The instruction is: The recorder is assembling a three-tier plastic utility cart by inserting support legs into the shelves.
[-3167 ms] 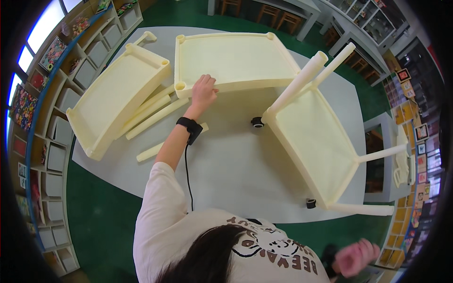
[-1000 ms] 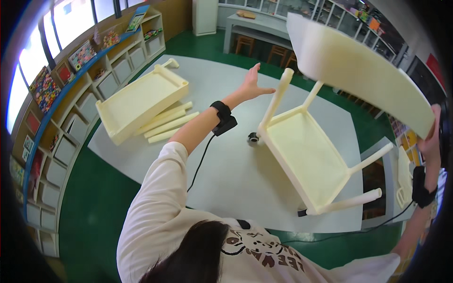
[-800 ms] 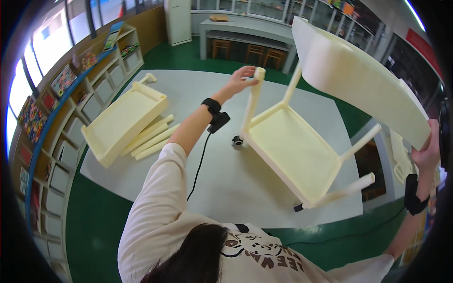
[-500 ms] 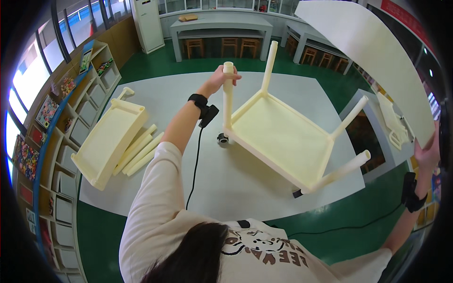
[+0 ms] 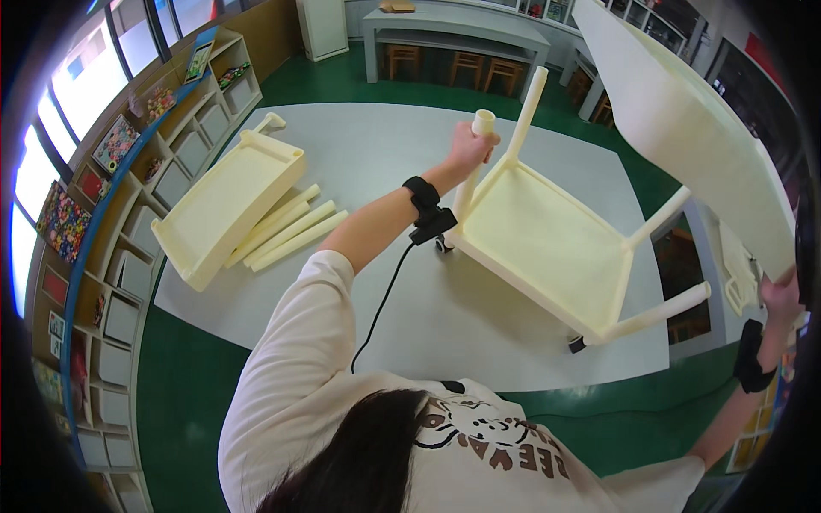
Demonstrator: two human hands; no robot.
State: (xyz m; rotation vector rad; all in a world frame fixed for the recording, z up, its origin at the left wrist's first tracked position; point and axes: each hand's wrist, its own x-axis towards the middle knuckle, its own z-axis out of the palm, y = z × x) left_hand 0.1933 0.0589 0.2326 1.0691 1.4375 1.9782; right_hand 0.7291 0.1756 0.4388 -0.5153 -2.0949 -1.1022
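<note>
My left hand [image 5: 472, 147] is wrapped round an upright cream tube [image 5: 464, 198] at one corner of a cream plastic tray [image 5: 543, 244]. The tray stands on the table with tubes rising from its corners and black casters [image 5: 576, 344] beneath. At the far right my right hand [image 5: 780, 301] grips the lower end of a large pale panel [image 5: 684, 115], raised at a slant close to the camera. Part of that hand is cut off by the dark rim. Left of my left arm lie a second cream tray [image 5: 227, 201] and several loose tubes [image 5: 299, 235].
The white table [image 5: 393, 329] fills the middle. Shelves [image 5: 141, 227] with bins line the left wall. A grey table [image 5: 453, 30] with wooden stools [image 5: 466, 67] stands at the back. White plastic parts [image 5: 737, 278] sit at the right, beside the panel. A black cable [image 5: 380, 312] hangs from my left wrist.
The view has shifted, so the table and trays appear farther right. The raised panel has turned and come lower, showing more of its side edge. My left hand keeps its hold on the tube.
</note>
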